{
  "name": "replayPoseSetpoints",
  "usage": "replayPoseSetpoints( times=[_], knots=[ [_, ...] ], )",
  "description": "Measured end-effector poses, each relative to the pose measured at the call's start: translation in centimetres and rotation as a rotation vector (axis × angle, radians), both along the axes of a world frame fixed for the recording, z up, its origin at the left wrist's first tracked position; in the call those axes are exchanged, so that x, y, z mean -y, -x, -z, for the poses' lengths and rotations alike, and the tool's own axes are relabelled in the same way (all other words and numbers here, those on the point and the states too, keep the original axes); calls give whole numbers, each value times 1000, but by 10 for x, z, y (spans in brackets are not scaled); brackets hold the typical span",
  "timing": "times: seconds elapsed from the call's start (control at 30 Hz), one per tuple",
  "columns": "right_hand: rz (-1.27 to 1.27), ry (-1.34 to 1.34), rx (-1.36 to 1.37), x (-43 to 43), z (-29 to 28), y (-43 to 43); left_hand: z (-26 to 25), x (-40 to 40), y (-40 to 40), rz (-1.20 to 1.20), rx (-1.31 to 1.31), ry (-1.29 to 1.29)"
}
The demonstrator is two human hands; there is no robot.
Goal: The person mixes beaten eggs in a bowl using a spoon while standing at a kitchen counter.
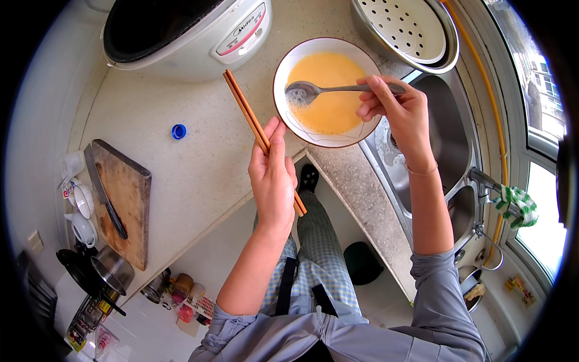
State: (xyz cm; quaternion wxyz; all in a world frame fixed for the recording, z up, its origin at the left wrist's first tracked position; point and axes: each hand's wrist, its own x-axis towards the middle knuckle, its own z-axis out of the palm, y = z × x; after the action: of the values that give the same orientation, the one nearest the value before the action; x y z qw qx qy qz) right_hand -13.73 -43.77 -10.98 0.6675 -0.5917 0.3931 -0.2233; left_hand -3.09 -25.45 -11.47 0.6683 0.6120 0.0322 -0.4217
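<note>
A white bowl with a brown rim [281, 68] holds yellow liquid that looks like beaten egg [334, 113]. Between the fingers of my right hand [398, 108] is the handle of a metal spoon [304, 92]; its head lies over the left side of the liquid, with whitish foam in it. My left hand [273, 176] grips a pair of wooden chopsticks [246, 108], which point up and to the left. Its fingertips are at the lower left of the bowl's rim; whether they touch it I cannot tell.
Up left stands a white rice cooker [194, 50], lid side out of view. A blue cap [178, 131] lies on the counter [203, 158]. At left, a knife [106, 194] rests on a wooden cutting board [131, 181]. A steel sink [434, 113] and a white perforated basket [407, 27] are at right.
</note>
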Motion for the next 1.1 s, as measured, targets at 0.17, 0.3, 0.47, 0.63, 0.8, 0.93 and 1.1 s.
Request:
replayPoseSetpoints(
  times=[0.17, 0.3, 0.47, 0.63, 0.8, 0.93, 1.1],
  knots=[
    [8, -38, -38, -4, -1, 6, 0, -1, -1, 4, -11, 1],
    [13, -90, -72, -8, -6, 13, -3, 0, -1, 6, -16, -21],
    [101, -257, -29, -13, -5, 30, -5, 1, 0, 9, -36, -16],
    [292, -317, 167, -14, -4, 81, -8, 2, -2, -5, -48, -53],
    [657, -363, 250, -14, 3, 156, -5, 4, 0, -22, -56, -60],
    [833, -255, -53, -10, 50, 216, -7, 3, -1, -28, -43, -60],
    [711, 305, -799, -35, 62, 215, -3, 6, 3, 2, -32, -73]
  ],
)
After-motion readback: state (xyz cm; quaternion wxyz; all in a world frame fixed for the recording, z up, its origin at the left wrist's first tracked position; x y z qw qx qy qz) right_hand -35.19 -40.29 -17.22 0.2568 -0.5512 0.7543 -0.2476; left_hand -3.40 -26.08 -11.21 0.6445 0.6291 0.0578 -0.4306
